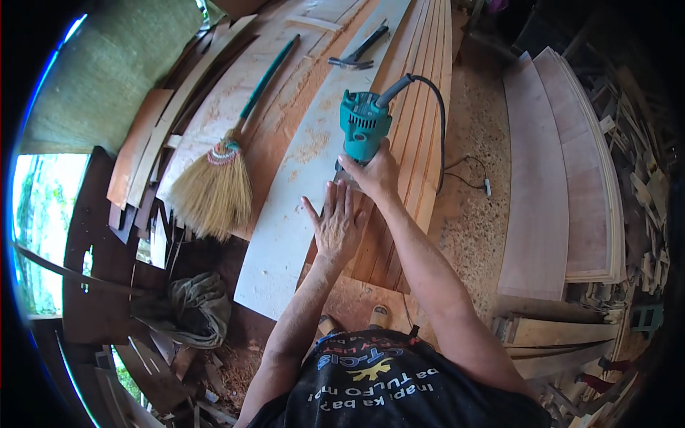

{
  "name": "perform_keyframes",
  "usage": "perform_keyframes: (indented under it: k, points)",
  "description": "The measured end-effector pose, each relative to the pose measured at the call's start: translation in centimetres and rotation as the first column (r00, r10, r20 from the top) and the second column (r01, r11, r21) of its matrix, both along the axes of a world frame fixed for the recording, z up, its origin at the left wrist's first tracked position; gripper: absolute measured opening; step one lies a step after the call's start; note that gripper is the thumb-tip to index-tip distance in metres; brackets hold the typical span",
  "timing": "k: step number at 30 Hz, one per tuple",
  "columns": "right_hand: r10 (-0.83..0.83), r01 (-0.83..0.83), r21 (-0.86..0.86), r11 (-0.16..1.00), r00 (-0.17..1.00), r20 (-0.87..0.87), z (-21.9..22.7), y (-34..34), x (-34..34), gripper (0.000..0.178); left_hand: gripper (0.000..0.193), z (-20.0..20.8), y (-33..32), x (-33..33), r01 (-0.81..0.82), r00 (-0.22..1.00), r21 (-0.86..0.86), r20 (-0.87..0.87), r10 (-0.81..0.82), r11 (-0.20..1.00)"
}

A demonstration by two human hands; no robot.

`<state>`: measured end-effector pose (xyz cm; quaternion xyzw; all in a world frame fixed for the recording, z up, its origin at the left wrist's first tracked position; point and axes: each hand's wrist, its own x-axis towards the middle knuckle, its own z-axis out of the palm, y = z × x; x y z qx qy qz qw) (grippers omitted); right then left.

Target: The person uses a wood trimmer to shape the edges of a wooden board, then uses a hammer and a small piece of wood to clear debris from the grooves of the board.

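Note:
A teal trim router [362, 127] with a dark cord stands at the middle of the bench. My right hand [377, 171] is wrapped round its lower body, and its base is partly hidden by my fingers. Just in front of it, my left hand [338, 227] lies flat with the fingers stretched out, close to the router's base. Under my left hand is brown wood, beside several long reddish-brown wooden strips [421, 121]. To the left runs a long whitish board [275, 246] with sawdust on it.
A claw hammer [362, 48] lies beyond the router. The straw broom [217, 178] with a green handle rests at left. Large plywood sheets [535, 192] lean at right. A cord with a white plug [487, 187] is on the floor. A crumpled cloth sack [196, 307] sits lower left.

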<state>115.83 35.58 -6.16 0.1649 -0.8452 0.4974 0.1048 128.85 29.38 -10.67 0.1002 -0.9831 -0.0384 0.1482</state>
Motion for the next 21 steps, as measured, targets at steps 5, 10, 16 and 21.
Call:
perform_keyframes:
  k: [5, 10, 16, 21]
  points:
    - [0.022, -0.022, -0.017, 1.0, 1.0, 0.007, 0.0, -0.2, -0.6, 0.068, 0.063, 0.1, -0.1, -0.7, -0.01, 1.0, -0.026, -0.004, 0.01, 1.0]
    - [0.023, -0.022, -0.036, 0.999, 1.0, 0.011, -0.2, -0.4, -1.5, 0.067, 0.063, -0.5, -0.3, -1.7, -0.009, 1.0, -0.021, -0.015, 0.008, 1.0]
    - [0.022, -0.022, -0.012, 1.0, 0.999, 0.034, -0.2, -0.3, -2.7, 0.067, 0.062, -0.2, -0.3, -2.7, 0.004, 1.0, -0.014, 0.004, -0.004, 1.0]
    - [0.022, -0.022, -0.028, 0.999, 1.0, 0.022, -0.3, -0.4, -3.5, 0.069, 0.062, 0.1, -0.3, -3.5, -0.007, 1.0, -0.003, 0.018, 0.007, 1.0]
